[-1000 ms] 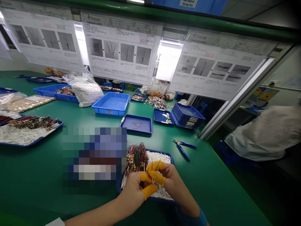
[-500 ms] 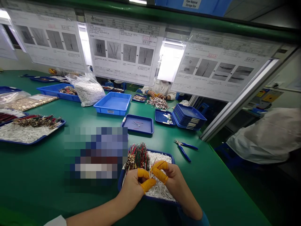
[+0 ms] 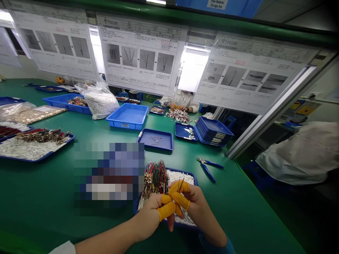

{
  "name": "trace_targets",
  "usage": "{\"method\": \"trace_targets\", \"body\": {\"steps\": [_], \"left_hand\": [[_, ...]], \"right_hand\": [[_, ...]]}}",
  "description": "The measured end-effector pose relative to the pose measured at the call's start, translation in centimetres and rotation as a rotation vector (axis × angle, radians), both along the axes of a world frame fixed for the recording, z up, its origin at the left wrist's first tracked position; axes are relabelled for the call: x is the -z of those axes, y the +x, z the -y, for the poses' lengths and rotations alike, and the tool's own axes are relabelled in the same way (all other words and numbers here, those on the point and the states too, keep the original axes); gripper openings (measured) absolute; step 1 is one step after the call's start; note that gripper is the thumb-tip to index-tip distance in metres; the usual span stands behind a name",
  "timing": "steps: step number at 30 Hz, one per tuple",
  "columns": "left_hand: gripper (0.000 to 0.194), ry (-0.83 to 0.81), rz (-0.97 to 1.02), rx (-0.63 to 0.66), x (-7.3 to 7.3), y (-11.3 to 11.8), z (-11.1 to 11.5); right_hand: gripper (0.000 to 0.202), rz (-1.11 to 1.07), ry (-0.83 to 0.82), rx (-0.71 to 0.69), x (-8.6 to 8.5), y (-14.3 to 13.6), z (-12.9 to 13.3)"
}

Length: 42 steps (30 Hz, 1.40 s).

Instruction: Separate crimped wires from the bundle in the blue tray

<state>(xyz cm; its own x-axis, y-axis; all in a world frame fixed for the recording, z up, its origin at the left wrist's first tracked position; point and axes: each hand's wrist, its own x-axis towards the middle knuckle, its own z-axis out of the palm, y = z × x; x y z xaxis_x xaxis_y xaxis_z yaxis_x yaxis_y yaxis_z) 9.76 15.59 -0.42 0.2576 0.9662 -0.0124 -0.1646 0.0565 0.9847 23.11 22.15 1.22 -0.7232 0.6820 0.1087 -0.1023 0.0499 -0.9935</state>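
Note:
Both hands wear yellow finger cots and meet above a blue tray of white sleeves. Thin dark wires rise from between the fingers of my right hand, which is pinched round them. Against it, on the left, my left hand is closed, thumb and fingertip pressed together; what it grips is too small to make out. A bundle of red, green and black wires with brass-coloured ends lies in the tray's left part, just beyond my left hand.
Blue-handled pliers lie right of the tray. Behind are a shallow tray with few wires, a light blue bin and stacked trays. A filled tray sits left. A person works opposite. Instruction sheets hang above.
My hands have drawn closer together and now touch. The wires held in my right hand stand out more above its fingers, and my left hand has shifted slightly right.

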Motion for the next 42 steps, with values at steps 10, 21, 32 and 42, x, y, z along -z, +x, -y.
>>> {"method": "trace_targets", "body": {"steps": [10,21,32,42], "left_hand": [[0.029,0.099,-0.218,-0.26,0.3,0.2,0.0],[0.03,-0.134,0.224,-0.132,0.1,0.2,-0.2],[0.026,-0.142,0.104,-0.246,-0.3,0.2,-0.5],[0.025,-0.161,0.233,-0.206,-0.5,0.3,-0.3]], "right_hand": [[0.017,0.078,0.231,0.254,1.5,-0.5,-0.2],[0.014,-0.027,0.066,0.115,1.4,-0.3,0.4],[0.004,0.12,0.233,0.208,0.7,-0.4,0.3],[0.018,0.091,0.069,0.255,1.5,0.3,0.4]]}}
